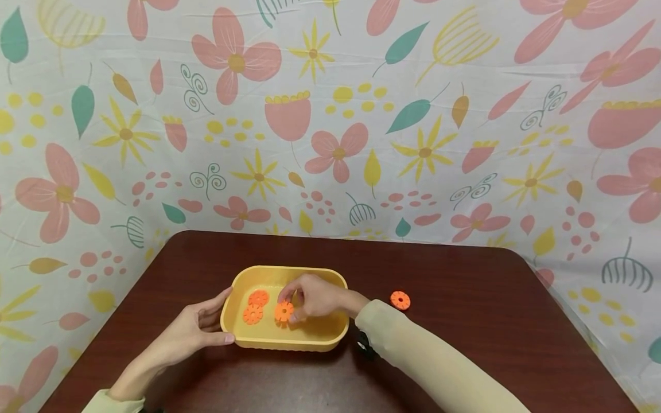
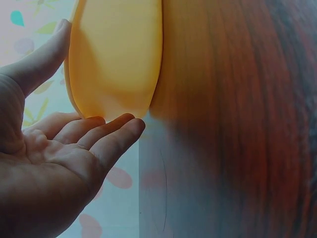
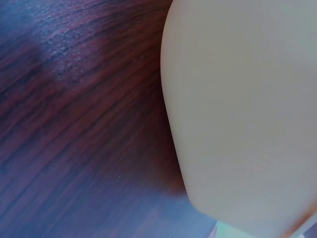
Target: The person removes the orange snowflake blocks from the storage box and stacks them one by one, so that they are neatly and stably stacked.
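A yellow tray (image 1: 315,344) stands on the table. My left hand (image 1: 193,330) touches its left end, thumb near the front corner; in the left wrist view the hand's fairly straight fingers rest against the tray (image 2: 116,49). Inside the tray, my right hand (image 1: 315,298) pinches an orange notched disc (image 1: 284,311) with a hole in its middle, between thumb and fingertips. Left of it on the tray floor lie two similar discs, the rear disc (image 1: 259,297) and the front disc (image 1: 252,314), close together. The right wrist view shows no fingers.
Another orange disc (image 1: 400,300) lies on the dark wooden table (image 1: 465,321), right of the tray. A flower-printed cloth (image 1: 330,201) hangs behind. A pale, smooth surface (image 3: 237,109) fills much of the right wrist view; I cannot tell what it is.
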`<state>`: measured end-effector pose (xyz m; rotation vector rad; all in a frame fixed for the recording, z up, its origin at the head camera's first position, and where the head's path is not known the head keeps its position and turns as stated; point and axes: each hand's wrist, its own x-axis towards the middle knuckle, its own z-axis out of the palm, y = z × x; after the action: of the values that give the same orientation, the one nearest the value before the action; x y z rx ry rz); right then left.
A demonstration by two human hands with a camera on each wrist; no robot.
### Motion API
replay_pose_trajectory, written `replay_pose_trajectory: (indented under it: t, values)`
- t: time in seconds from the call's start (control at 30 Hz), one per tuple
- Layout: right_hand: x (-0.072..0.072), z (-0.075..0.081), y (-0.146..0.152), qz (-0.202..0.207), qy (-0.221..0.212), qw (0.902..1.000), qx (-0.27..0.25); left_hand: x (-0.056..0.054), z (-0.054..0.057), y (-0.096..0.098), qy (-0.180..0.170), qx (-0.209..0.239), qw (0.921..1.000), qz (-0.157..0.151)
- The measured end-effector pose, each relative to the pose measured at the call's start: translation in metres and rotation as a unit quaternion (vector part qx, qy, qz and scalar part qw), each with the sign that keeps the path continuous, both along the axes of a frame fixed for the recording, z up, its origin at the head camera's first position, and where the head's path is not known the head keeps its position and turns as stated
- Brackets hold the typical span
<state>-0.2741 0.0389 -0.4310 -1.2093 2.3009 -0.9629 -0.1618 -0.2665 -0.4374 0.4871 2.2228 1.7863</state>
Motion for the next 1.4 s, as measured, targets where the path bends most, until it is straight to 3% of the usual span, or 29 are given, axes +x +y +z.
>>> replay_pose_trajectory:
  t: [0.33,0.5,0.93,1.4]
  values:
    - [0.001,0.003,0.000,-0.016,-0.026,0.9995,-0.013,0.000,-0.001,0.000,-0.004,0.000,1.0000,0.003]
    - [-0.001,-0.003,-0.005,-0.021,-0.009,0.9997,0.001,0.000,-0.001,0.000,0.006,0.000,1.0000,-0.003]
    - [-0.005,-0.013,-0.011,-0.009,0.022,0.9995,0.023,-0.002,-0.001,-0.001,-0.011,0.001,0.9999,0.000]
    - [-0.002,-0.001,-0.002,-0.027,-0.029,0.9989,-0.027,-0.001,-0.001,-0.001,-0.003,-0.002,1.0000,-0.003]
